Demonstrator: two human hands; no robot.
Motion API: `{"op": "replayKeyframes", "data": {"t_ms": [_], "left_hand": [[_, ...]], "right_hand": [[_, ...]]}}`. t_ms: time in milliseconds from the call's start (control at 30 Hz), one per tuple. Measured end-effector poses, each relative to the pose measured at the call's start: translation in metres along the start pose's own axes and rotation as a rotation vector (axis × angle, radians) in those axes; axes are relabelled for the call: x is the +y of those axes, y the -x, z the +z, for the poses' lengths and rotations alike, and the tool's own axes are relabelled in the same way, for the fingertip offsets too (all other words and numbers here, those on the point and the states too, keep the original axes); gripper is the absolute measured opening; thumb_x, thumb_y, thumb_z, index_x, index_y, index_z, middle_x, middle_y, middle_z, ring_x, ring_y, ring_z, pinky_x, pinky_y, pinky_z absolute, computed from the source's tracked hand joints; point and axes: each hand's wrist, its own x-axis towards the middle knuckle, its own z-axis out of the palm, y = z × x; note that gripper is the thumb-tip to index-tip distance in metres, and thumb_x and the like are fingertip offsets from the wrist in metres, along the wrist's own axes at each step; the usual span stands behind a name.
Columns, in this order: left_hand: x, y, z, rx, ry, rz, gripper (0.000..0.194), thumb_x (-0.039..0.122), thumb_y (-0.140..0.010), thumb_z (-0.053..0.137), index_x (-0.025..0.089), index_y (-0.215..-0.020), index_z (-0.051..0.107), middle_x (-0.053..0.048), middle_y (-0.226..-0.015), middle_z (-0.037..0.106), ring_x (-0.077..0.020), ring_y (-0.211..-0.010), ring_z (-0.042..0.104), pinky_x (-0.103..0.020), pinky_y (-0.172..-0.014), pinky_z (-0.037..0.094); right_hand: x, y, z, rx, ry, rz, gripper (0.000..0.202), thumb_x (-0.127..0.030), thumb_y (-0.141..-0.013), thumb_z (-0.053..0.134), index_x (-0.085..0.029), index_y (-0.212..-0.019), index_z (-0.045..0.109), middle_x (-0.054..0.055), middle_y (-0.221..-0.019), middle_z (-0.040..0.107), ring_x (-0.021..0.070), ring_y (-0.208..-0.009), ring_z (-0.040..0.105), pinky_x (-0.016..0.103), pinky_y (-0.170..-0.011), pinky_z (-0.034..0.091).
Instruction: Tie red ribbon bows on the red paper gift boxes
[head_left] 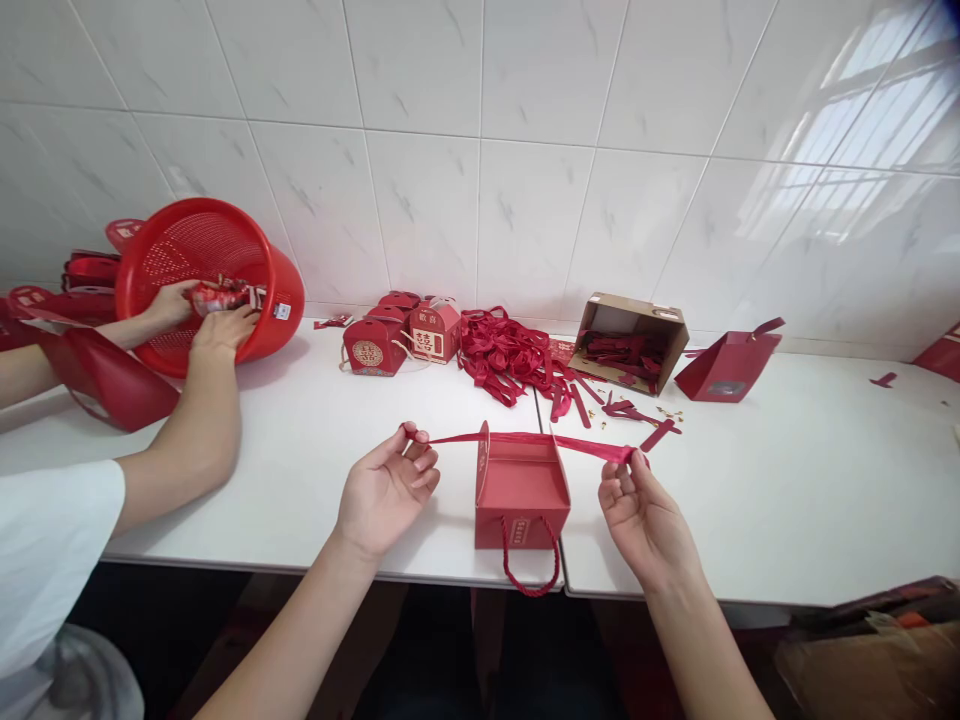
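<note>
A red gift box (521, 485) with its top open stands near the table's front edge, a dark red rope handle (531, 590) hanging down its near side. A red ribbon (592, 447) runs from side to side across the box's upper part. My left hand (390, 490) pinches one end of the ribbon between thumb and finger, left of the box. To the right, my right hand (649, 510) pinches the other end. Between the two hands the ribbon looks drawn out nearly straight.
A heap of red ribbons (506, 350) lies behind the box, beside finished-looking small red boxes (375, 345). A cardboard box (637, 345) of dark red strips and a tall red box (727, 365) stand rightward. At left, a co-worker's hands (225, 330) reach into a red basket (289, 290).
</note>
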Motion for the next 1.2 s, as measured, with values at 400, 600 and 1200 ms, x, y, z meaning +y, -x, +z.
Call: {"op": "replayKeyframes", "data": {"t_ms": [400, 600, 1200], "left_hand": [[0.017, -0.003, 0.03, -0.078, -0.104, 0.32, 0.015, 0.014, -0.089, 0.049, 0.018, -0.088, 0.063, 0.003, -0.064, 0.055, -0.0067, -0.053, 0.05, -0.016, -0.046, 0.041], [0.033, -0.014, 0.086, -0.29, -0.631, 0.648, 0.019, 0.029, -0.086, 0.058, 0.016, -0.076, 0.068, -0.001, -0.061, 0.058, -0.0092, -0.058, 0.054, -0.018, -0.049, 0.04], [0.011, -0.012, 0.154, -0.523, -0.831, 0.6, 0.012, 0.026, -0.082, 0.064, 0.016, -0.085, 0.071, -0.001, -0.072, 0.066, -0.0104, -0.065, 0.061, -0.022, -0.062, 0.05]], "right_hand": [[-0.017, 0.005, 0.02, 0.022, 0.104, -0.285, 0.015, -0.026, -0.07, 0.077, -0.025, -0.081, 0.067, -0.005, -0.074, 0.064, 0.0058, -0.062, 0.06, 0.02, -0.061, 0.054], [-0.054, 0.006, 0.076, -0.218, 0.454, -0.656, 0.016, -0.032, -0.077, 0.07, -0.025, -0.091, 0.068, -0.001, -0.08, 0.064, 0.0124, -0.073, 0.062, 0.027, -0.066, 0.053], [-0.06, 0.009, 0.146, -0.517, 0.51, -0.473, 0.02, -0.04, -0.077, 0.067, -0.021, -0.082, 0.064, -0.002, -0.068, 0.063, 0.013, -0.062, 0.065, 0.028, -0.061, 0.053]]}}
